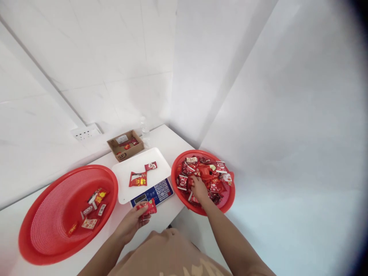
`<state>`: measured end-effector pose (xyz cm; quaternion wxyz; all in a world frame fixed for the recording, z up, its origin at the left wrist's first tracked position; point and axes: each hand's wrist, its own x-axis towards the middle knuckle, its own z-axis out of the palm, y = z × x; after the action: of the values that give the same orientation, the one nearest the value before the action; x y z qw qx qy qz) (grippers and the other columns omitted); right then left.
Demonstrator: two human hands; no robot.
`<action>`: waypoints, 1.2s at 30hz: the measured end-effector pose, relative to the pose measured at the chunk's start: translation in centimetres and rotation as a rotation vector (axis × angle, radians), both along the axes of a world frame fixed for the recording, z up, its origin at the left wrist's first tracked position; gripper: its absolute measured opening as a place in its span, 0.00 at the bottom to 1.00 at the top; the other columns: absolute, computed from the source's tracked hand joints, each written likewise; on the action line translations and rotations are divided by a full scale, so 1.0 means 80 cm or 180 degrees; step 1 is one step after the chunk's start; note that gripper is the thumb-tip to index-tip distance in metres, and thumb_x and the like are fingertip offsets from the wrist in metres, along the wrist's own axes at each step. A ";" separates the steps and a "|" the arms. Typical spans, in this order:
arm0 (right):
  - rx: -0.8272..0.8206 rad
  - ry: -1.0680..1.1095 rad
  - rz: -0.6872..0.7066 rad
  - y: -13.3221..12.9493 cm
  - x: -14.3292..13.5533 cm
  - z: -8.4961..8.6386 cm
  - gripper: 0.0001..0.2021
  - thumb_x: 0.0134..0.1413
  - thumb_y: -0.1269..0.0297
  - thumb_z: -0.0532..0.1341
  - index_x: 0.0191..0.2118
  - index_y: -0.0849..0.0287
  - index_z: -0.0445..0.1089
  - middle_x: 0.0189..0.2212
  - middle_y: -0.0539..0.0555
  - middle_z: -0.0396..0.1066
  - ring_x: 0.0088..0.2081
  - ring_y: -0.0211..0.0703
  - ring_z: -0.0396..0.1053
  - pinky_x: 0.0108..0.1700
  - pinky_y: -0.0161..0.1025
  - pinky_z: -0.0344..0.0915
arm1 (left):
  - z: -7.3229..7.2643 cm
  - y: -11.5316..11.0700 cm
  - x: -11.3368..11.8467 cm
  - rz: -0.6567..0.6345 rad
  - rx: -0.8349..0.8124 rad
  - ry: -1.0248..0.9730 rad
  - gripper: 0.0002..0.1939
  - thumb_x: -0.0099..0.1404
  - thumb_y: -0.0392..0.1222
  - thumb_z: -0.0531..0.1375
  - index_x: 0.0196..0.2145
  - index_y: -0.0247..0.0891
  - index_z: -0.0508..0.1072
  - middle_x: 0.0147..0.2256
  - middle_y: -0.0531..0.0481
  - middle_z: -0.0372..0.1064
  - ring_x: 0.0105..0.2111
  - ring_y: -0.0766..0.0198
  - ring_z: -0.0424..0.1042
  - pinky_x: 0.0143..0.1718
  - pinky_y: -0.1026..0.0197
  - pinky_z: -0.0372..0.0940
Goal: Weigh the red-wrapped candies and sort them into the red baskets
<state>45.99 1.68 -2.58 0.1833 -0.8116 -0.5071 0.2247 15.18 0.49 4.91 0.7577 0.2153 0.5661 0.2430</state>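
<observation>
Between thumb and fingers, my left hand [137,219] holds a red candy packet [150,207] just in front of the scale's blue keypad [156,193]. My right hand [199,189] reaches into the right red basket [177,191], its fingertips closed among many red wrapped candies [216,186]; what they grip, if anything, is hidden. On the white scale tray [123,194] lie a larger red packet [138,179] and a small dark red one [151,166]. The left red basket [56,207] has several packets lying at its bottom.
Behind the scale, a small open cardboard box [130,152] holds some red items, with a clear plastic bottle [144,128] beside it. A wall socket [86,132] is at the left. White walls meet behind the white table [172,141].
</observation>
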 end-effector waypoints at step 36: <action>0.0769 0.2994 0.0252 -0.036 -0.114 0.096 0.16 0.46 0.62 0.60 0.44 0.55 0.62 0.35 0.50 0.72 0.38 0.42 0.70 0.44 0.43 0.64 | 0.030 -0.009 0.099 -0.0324 0.0280 -0.0695 0.25 0.47 0.44 0.69 0.43 0.38 0.69 0.34 0.49 0.72 0.31 0.64 0.71 0.34 0.62 0.64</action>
<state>36.90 -1.17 5.12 0.4769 -0.5751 -0.4221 0.5134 23.14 -0.26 7.35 0.8160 0.2491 0.4574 0.2508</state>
